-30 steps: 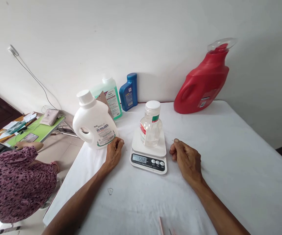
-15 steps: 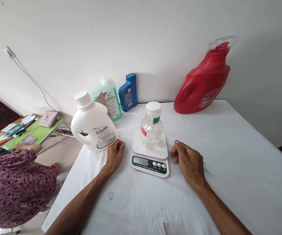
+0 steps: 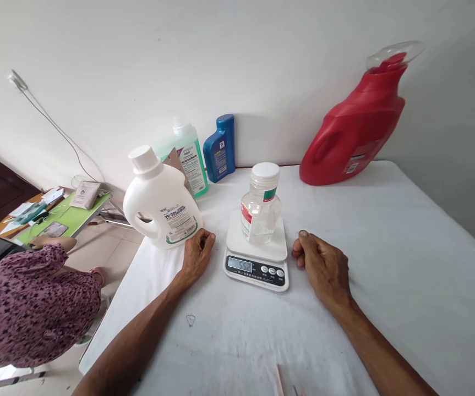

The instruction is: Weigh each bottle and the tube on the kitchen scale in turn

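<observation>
A clear plastic bottle point(image 3: 261, 209) with a white cap stands on a small white digital scale point(image 3: 256, 259) whose display is lit. My left hand point(image 3: 196, 255) rests on the white table point(image 3: 406, 264) left of the scale, fingers curled, empty, close to a white detergent jug point(image 3: 160, 202). Right of the scale lies my right hand point(image 3: 323, 265), loosely closed and holding nothing. Neither hand touches the scale or the bottle.
A big red jug point(image 3: 359, 125) leans against the wall at the back right. A blue bottle point(image 3: 219, 148) and a green-liquid bottle point(image 3: 190, 157) stand at the back. At the left a person in a patterned sleeve point(image 3: 26, 308) works at a green side table point(image 3: 61, 217).
Both hands stay at rest beside the scale. Only the camera has shifted slightly, so everything sits a little further right in view.
</observation>
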`<state>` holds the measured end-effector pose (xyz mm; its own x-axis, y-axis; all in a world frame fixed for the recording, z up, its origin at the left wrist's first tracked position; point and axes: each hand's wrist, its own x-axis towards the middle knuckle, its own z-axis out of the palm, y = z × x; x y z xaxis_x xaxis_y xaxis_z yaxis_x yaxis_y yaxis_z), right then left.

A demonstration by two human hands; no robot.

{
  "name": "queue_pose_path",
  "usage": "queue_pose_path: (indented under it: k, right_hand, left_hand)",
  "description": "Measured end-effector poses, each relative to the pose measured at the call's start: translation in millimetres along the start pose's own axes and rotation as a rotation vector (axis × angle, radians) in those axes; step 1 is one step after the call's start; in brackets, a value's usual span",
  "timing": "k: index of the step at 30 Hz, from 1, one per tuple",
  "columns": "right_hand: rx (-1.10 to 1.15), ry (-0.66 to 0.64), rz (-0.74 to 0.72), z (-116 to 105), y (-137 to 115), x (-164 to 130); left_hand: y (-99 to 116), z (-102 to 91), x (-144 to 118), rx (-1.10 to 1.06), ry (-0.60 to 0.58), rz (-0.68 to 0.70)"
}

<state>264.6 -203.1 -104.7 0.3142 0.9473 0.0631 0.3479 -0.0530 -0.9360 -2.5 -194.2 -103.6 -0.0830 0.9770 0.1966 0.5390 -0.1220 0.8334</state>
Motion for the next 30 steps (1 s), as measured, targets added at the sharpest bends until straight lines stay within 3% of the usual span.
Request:
queue_pose_path:
  k: [30]
  right_hand:
    - [0.012,-0.004,-0.012,0.2,-1.2,0.4]
  left_hand:
    - [5.5,-0.3,-0.9,-0.014,-0.003,-0.003]
